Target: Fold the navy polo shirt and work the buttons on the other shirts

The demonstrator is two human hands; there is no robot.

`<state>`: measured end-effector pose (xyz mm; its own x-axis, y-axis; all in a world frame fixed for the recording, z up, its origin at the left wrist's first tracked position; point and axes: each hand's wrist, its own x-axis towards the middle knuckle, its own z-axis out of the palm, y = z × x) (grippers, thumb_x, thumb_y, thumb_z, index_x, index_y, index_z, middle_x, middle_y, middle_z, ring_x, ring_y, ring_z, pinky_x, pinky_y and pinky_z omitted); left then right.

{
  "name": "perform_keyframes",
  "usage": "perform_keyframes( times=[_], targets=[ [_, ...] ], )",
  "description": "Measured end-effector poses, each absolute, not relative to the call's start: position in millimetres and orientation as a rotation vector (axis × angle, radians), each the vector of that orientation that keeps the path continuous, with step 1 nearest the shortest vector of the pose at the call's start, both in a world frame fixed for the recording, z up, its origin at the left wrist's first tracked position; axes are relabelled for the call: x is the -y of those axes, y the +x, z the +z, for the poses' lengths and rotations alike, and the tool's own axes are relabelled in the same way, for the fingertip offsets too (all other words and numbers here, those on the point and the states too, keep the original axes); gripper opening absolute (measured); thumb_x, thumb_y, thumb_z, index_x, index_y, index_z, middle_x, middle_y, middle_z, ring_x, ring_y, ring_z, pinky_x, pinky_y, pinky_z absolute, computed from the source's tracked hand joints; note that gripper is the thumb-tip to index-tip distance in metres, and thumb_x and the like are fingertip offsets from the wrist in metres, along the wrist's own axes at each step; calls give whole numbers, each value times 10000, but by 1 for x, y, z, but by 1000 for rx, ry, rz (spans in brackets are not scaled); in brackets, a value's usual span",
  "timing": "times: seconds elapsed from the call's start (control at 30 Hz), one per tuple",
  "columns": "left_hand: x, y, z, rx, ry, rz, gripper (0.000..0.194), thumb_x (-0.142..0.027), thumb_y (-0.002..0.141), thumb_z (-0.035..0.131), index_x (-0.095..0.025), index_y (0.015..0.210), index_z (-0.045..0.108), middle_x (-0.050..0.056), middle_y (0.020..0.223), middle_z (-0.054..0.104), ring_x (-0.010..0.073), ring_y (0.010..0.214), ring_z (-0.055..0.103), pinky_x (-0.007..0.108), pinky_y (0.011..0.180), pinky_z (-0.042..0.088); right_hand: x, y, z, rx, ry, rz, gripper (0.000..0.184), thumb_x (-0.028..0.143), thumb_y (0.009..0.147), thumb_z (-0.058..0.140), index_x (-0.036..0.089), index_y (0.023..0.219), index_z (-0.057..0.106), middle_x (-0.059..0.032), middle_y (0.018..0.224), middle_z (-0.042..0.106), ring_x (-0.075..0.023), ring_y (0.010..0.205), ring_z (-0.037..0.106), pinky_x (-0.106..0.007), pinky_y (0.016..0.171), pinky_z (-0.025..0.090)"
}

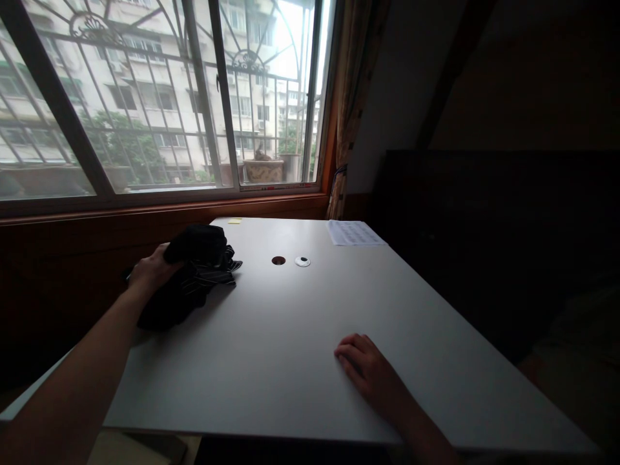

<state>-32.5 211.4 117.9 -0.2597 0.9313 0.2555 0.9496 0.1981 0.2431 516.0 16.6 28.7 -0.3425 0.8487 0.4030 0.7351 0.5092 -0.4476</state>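
Note:
At the left edge of the white table, my left hand [154, 268] is closed on a crumpled bundle of black cloth [186, 281]. Thin pale stripes show on the folds at its right side. The bundle rests at least partly on the tabletop, and some of my left fingers are hidden behind it. My right hand [361, 365] rests on the table's near right part, its fingers loosely bent and a little apart, with nothing seen in them.
The white table [290, 374] has a round cable hole [278, 261] with a round cover [303, 261] beside it. Printed sheets [357, 233] lie at the far right corner, a yellow note [235, 221] at the far left. Beyond is a barred window [165, 97] with a curtain [345, 129].

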Motion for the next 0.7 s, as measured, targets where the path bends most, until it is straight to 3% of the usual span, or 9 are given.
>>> perform_keyframes(
  times=[0.5,0.6,0.7],
  targets=[
    [-223,-33,133,2594,-1783,-457,718,-676,900,395,-188,1419,488,161,1273,651,332,979,630,386,814,470,-17,515,27,2166,-1292,266,199,132,938,509,250,998,658,-58,1026,628,-229,987,588,-411,901,522],
    [-224,-33,134,2596,-1764,-453,767,-712,895,346,-174,1424,482,172,1246,659,334,945,631,404,800,482,-16,515,26,2172,-1298,286,205,122,939,506,247,1008,653,-61,1036,619,-231,1001,576,-419,914,513],
    [-223,-29,128,2550,-1760,-456,880,-767,872,275,-115,1439,443,228,1165,671,374,900,626,491,767,491,-16,515,27,2173,-1300,304,209,109,937,505,240,1015,649,-61,1043,612,-227,1010,566,-417,925,505]
  ],
)
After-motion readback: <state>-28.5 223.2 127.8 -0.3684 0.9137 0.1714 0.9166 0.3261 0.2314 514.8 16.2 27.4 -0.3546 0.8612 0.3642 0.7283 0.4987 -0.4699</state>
